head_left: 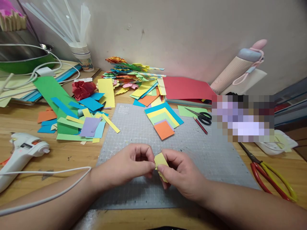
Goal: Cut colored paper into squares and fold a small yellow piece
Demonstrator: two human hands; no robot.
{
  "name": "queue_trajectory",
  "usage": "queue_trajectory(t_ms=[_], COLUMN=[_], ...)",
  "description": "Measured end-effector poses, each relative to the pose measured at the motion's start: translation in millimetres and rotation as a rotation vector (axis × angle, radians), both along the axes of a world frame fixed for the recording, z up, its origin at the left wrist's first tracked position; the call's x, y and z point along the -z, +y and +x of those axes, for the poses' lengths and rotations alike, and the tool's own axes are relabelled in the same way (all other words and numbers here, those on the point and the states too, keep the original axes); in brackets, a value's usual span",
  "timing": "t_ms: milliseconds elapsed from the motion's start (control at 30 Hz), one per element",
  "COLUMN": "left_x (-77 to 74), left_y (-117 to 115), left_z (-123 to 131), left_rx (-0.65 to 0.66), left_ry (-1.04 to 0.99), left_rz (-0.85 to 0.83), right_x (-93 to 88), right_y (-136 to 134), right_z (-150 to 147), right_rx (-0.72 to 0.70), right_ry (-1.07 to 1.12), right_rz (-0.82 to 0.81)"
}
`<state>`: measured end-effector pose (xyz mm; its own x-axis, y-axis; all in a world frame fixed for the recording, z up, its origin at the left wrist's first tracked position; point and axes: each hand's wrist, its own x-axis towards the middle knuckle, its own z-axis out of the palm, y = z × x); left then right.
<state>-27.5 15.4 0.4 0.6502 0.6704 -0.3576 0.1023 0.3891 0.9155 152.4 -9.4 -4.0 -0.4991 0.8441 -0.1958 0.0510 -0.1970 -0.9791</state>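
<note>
A small folded piece of yellow paper [161, 159] is pinched between the thumb and fingers of my right hand [183, 171]. My left hand [136, 161] meets its left edge, thumb and fingertips pressed together there. Both hands are just above the grey cutting mat [115, 195]. Beyond them on the mat lies a stepped stack of paper squares, with an orange square [164, 130] nearest and a blue square [150, 111] at the back. The fingers hide the lower part of the yellow paper.
Left lie a white glue gun [28, 147], its cord crossing my left forearm, and paper scraps [90, 127]. Black scissors [203, 117], a pencil [200, 125] and red-and-yellow-handled shears [261, 169] lie right. Folded paper pieces [129, 72] and a red paper stack [187, 88] stand behind.
</note>
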Motion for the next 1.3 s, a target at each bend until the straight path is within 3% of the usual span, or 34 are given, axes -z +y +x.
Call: queue_trajectory(t_ms=[467,700,967,1300], left_x=[0.5,-7.0,-6.9,-7.5], left_y=[-7.3,-2.8,-5.1,-5.9], left_z=[2.8,1.7,1.9,2.1], left_rx=[-0.011,-0.010,0.031,0.028], left_ry=[0.091,0.062,0.122,0.148], left_rz=[0.082,0.068,0.217,0.258], right_x=[2.7,4.1,2.8,5.8], right_y=[-3.7,-1.7,1.1,0.2], right_z=[0.3,2.7,1.1,0.8], right_rx=[-0.057,0.029,0.001,0.027], right_ry=[-0.039,-0.009,0.032,0.003], right_rz=[0.018,-0.004,-0.038,0.007])
